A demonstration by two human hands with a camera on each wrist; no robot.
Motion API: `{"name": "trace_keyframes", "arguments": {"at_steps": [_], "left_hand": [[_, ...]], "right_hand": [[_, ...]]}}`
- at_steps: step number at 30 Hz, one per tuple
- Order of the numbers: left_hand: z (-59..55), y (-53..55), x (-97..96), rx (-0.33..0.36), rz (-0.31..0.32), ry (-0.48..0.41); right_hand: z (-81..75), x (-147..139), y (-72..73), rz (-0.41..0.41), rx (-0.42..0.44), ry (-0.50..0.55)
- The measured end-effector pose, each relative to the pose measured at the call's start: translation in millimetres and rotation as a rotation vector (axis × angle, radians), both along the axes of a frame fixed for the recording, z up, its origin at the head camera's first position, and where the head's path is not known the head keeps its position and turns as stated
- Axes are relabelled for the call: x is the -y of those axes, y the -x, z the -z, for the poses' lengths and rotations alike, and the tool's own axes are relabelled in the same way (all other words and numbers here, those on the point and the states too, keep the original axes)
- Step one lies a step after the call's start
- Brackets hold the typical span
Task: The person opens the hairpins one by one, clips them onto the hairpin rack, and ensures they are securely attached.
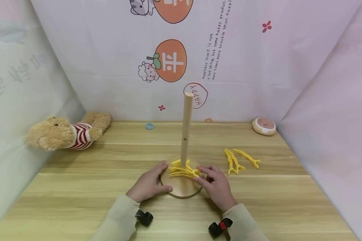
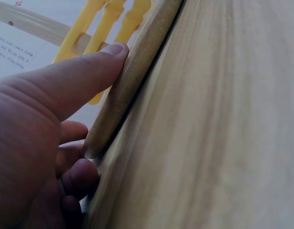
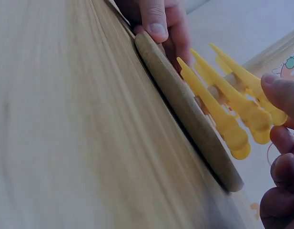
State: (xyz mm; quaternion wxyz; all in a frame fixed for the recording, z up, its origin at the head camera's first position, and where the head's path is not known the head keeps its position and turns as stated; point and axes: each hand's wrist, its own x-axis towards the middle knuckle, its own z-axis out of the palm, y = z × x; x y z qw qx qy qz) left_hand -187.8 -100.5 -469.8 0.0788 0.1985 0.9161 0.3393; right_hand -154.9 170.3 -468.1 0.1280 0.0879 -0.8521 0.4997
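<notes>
A round wooden base (image 1: 181,191) carries an upright wooden dowel (image 1: 186,127). Yellow forked plastic pieces (image 1: 181,173) lie stacked crosswise around the dowel's foot, spaced one above another in the right wrist view. My left hand (image 1: 149,182) holds the base by its left edge, the thumb (image 2: 96,67) on the rim and the other fingers around the side. With thumb and index finger, my right hand (image 1: 216,185) pinches the knobbed end of the uppermost yellow forked piece (image 3: 254,93) at the stack's right. Its other fingers are curled below.
More yellow forked pieces (image 1: 233,162) lie on the table right of the base. Farther back are a blue ring (image 1: 149,126), a round beige-and-pink object (image 1: 264,126) and a teddy bear (image 1: 69,132) lying at left. Printed white cloth (image 1: 244,67) hangs around the table.
</notes>
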Motion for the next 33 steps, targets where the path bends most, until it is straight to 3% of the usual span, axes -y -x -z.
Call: {"name": "trace_keyframes", "arguments": {"at_steps": [6,19,33], "left_hand": [[0.2,2.1,-3.5,-0.002,-0.001,-0.006],[-1.0,-1.1,-0.2,0.001,-0.002,-0.008],[1.7,-0.9,1.5,-0.003,0.001,-0.020]], "right_hand": [[-1.7,-2,2.3,0.003,-0.006,-0.021],[2.0,3,0.7,0.041,-0.032,0.055],[-0.4,-8,-1.2,0.066,0.026,0.115]]}}
